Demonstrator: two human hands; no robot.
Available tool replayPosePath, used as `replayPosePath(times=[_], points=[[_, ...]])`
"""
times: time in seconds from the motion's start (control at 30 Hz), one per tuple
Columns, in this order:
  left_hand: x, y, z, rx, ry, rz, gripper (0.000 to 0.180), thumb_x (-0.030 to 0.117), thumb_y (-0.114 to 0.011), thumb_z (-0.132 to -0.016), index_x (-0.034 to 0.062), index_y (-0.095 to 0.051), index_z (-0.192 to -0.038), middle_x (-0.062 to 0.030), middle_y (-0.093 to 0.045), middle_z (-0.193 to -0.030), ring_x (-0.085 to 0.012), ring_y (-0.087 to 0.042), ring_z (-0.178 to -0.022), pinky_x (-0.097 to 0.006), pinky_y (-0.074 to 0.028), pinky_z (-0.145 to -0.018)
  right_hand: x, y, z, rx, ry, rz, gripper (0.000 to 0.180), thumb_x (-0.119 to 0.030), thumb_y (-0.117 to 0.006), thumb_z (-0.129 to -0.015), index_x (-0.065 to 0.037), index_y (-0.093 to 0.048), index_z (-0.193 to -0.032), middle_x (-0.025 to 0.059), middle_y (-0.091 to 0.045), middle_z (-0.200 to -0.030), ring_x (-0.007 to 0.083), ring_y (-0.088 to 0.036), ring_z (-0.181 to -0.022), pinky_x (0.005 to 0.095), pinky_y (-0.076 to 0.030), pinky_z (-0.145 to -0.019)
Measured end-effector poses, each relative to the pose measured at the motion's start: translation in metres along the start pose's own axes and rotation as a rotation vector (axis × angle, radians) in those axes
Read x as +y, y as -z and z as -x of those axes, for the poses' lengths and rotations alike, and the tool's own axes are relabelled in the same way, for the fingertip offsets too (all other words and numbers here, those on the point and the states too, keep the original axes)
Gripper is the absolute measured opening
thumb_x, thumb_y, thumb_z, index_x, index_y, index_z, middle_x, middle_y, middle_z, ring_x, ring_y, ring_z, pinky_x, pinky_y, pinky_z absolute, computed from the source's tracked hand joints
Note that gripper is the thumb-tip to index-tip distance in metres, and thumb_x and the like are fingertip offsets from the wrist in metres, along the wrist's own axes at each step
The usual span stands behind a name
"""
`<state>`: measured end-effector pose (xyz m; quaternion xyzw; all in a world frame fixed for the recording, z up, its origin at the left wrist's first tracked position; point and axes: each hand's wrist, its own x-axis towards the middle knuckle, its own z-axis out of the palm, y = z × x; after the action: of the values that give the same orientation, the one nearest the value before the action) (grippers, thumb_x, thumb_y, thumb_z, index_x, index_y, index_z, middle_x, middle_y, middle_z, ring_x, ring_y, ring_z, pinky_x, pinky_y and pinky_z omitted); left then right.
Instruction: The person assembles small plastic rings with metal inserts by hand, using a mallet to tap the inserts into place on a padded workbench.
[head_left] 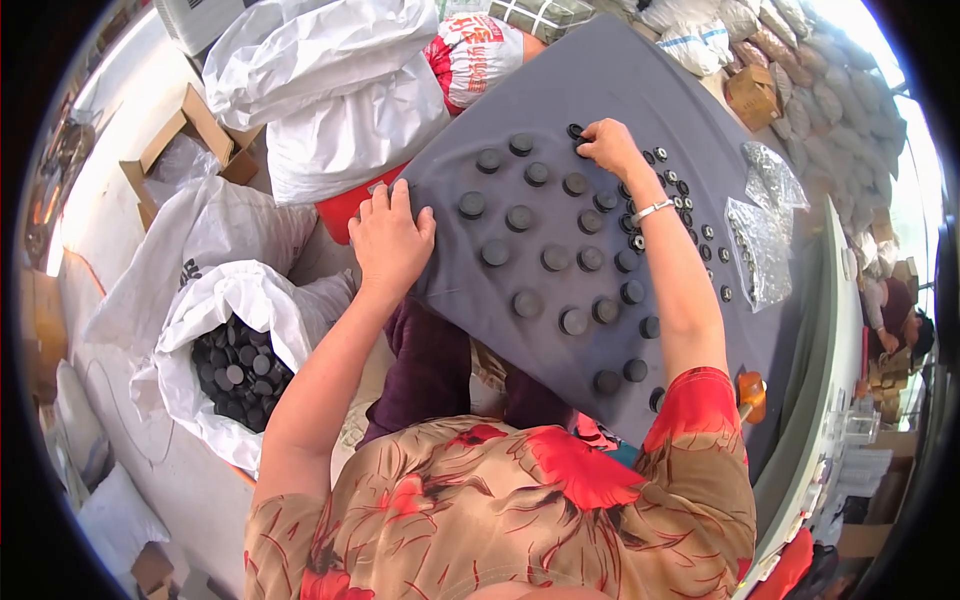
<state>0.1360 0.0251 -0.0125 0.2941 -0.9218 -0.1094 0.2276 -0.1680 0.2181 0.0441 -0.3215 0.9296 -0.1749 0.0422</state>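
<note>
My left hand (392, 235) rests on the left edge of the grey cloth-covered table (470, 120), fingers stretched out and nothing in them. At the far side, my right hand (608, 148) pinches a small black round piece, mostly hidden by the fingertips. A black ring-like piece (575, 131) lies right beside those fingers. Several black round caps (519, 218) are spread in loose rows between my arms. Smaller black rings with pale centres (707, 232) lie scattered to the right of my right forearm.
On the left stands a white sack (170, 350) holding many black discs (240, 365). Clear plastic bags (765, 235) lie on the table's right part. Large white sacks (340, 120) and a cardboard box (185, 145) stand beyond the left edge. An orange-handled tool (751, 396) is near my right elbow.
</note>
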Motion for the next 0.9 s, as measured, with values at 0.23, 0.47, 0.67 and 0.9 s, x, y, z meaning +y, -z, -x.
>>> replayPosePath(times=[0.23, 0.47, 0.67, 0.9], points=[[-0.001, -0.001, 0.001, -0.04, -0.01, 0.02, 0.054, 0.035, -0.06, -0.085, 0.0042, -0.053, -0.129, -0.0181, -0.055, -0.129, -0.0334, -0.054, -0.114, -0.05, -0.042, -0.092, -0.016, -0.012, 0.005, 0.119, 0.207, 0.144, 0.023, -0.022, -0.069, -0.071, -0.002, -0.072, -0.081, 0.0217, -0.067, -0.084, 0.0371, -0.066, -0.085, 0.0447, -0.052, -0.081], [0.001, -0.002, -0.001, 0.0, -0.045, -0.007, 0.052, 0.037, -0.059, -0.086, 0.0049, -0.055, -0.127, -0.0158, -0.058, -0.123, -0.0345, -0.056, -0.11, -0.049, -0.044, -0.088, 0.044, 0.1, 0.1, 0.4, -0.084, -0.148, 0.033, -0.018, -0.066, -0.077, 0.001, -0.07, -0.103, 0.0182, -0.071, -0.087, 0.0261, -0.07, -0.076, 0.0356, -0.055, -0.072], [-0.008, -0.003, -0.005, -0.029, -0.055, -0.029, 0.053, 0.039, -0.057, -0.087, 0.0066, -0.055, -0.129, -0.0146, -0.058, -0.125, -0.0354, -0.055, -0.113, -0.051, -0.045, -0.089, 0.063, 0.125, 0.262, 0.405, -0.337, -0.333, 0.03, -0.01, -0.066, -0.08, 0.004, -0.068, -0.106, 0.0124, -0.071, -0.081, 0.0139, -0.065, -0.062, 0.0285, -0.053, -0.058], [-0.006, -0.005, -0.009, -0.117, -0.057, -0.072, 0.055, 0.042, -0.053, -0.09, 0.0076, -0.05, -0.134, -0.0166, -0.059, -0.124, -0.0377, -0.056, -0.113, -0.054, -0.044, -0.091, 0.085, 0.079, 0.363, 0.276, -0.477, -0.248, 0.027, -0.006, -0.067, -0.082, 0.003, -0.067, -0.107, 0.0049, -0.064, -0.074, 0.0086, -0.057, -0.059, 0.0256, -0.048, -0.052]])
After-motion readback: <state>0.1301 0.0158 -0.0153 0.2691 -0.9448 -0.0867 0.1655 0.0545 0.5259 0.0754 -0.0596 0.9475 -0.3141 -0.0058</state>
